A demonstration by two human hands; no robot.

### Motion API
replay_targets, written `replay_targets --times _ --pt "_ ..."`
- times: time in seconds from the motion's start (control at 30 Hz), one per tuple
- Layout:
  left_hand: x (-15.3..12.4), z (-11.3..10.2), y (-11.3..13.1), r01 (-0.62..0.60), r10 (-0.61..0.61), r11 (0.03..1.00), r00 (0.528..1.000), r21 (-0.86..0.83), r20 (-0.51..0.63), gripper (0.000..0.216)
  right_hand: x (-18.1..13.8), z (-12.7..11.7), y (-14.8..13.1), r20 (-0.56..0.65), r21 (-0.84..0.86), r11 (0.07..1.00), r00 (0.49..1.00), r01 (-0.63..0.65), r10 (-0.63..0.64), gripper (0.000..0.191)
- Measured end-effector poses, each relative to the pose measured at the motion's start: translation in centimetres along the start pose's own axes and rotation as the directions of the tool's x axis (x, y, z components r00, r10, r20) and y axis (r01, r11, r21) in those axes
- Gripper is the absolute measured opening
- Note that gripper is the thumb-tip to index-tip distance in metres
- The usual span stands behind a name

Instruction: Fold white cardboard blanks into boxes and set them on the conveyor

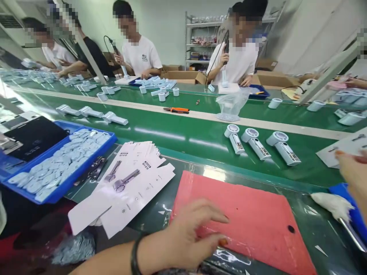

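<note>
My left hand (189, 236) lies at the near edge of a red mat (252, 221) on the workbench, fingers stretched out and apart with nothing in them; a dark bracelet sits on its wrist. My right hand (354, 175) enters at the right edge, blurred, its fingertips close to a flat white printed sheet (341, 147) on the belt; I cannot make out its grip. Left of the mat lies a fanned stack of flat white cartons (126, 187) printed with a handheld fan. Three light-blue handheld fans (259, 143) lie side by side on the green belt beyond the mat.
A blue tray (86, 173) of several small light-blue parts stands at the left, beside a black box (34, 137). A white cloth (332, 204) and another blue tray (354, 214) are at the right. Orange pliers (176, 110) and a plastic bag (231, 105) lie on the belt. Other people work across it.
</note>
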State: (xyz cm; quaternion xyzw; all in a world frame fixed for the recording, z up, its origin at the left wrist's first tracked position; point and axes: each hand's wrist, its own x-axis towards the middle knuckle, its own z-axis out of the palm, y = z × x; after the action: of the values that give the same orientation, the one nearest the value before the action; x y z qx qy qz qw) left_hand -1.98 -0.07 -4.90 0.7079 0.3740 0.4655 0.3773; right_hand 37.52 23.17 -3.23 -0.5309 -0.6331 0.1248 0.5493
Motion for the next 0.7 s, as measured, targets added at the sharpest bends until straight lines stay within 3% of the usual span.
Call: replay_targets --times 0.03,0.07,0.1,0.17,0.23,0.3,0.33,0.37,0.4,0.5,0.6,0.7 --pt "-0.9 -1.6 0.6 -0.057 0.06 0.982 0.998 0.18 -0.009 0.025 -1.8 1.4 -1.6 -0.085 -0.118 0.975 0.98 -0.188 0.179 0.041" --pt "-1.9 -3.5 0.9 -0.085 0.1 0.924 0.995 0.374 -0.021 0.028 -3.9 3.2 -3.6 0.059 -0.207 0.907 0.921 -0.366 0.385 0.042" --pt "-3.0 -5.5 0.9 -0.078 0.122 0.828 0.992 0.555 -0.042 0.03 -6.1 5.4 -5.9 0.227 -0.198 0.862 0.834 -0.466 0.503 0.042" --pt "-5.1 -10.0 0.2 0.039 0.093 0.606 0.989 0.795 -0.119 0.038 -10.8 10.4 -10.4 0.456 -0.088 0.88 0.766 -0.467 0.452 0.042" --pt "-6.9 -14.5 -0.5 0.256 0.013 0.441 0.956 0.86 -0.292 0.051 -15.2 15.3 -14.4 0.701 0.056 0.782 0.582 -0.621 0.412 0.049" --pt "-8.3 -18.2 -0.9 0.483 -0.179 0.318 0.875 0.816 -0.449 0.064 -18.7 19.4 -17.7 0.849 0.091 0.623 0.387 -0.777 0.359 0.053" --pt "-8.9 -19.6 -0.9 0.568 -0.283 0.272 0.819 0.777 -0.499 0.068 -20.0 21.1 -19.1 0.891 0.085 0.582 0.323 -0.809 0.319 0.051" --pt "-9.3 -20.6 -0.8 0.629 -0.373 0.241 0.763 0.739 -0.528 0.07 -21.0 22.6 -20.4 0.912 0.085 0.566 0.293 -0.82 0.288 0.044" --pt "-9.7 -21.3 -0.7 0.673 -0.432 0.232 0.718 0.702 -0.545 0.071 -21.6 24.0 -21.6 0.923 0.088 0.566 0.281 -0.819 0.263 0.036" --pt "-10.3 -22.3 -0.6 0.75 -0.462 0.283 0.653 0.598 -0.6 0.071 -21.8 27.9 -24.6 0.91 0.132 0.613 0.34 -0.779 0.236 0.016" --pt "-10.4 -22.8 -1.1 0.794 -0.471 0.337 0.608 0.506 -0.639 0.077 -21.0 30.9 -26.6 0.878 0.153 0.691 0.419 -0.707 0.234 0.018" --pt "-10.7 -23.4 -1.8 0.828 -0.517 0.391 0.558 0.402 -0.649 0.077 -20.6 32.4 -27.3 0.809 0.125 0.787 0.521 -0.604 0.272 0.029"
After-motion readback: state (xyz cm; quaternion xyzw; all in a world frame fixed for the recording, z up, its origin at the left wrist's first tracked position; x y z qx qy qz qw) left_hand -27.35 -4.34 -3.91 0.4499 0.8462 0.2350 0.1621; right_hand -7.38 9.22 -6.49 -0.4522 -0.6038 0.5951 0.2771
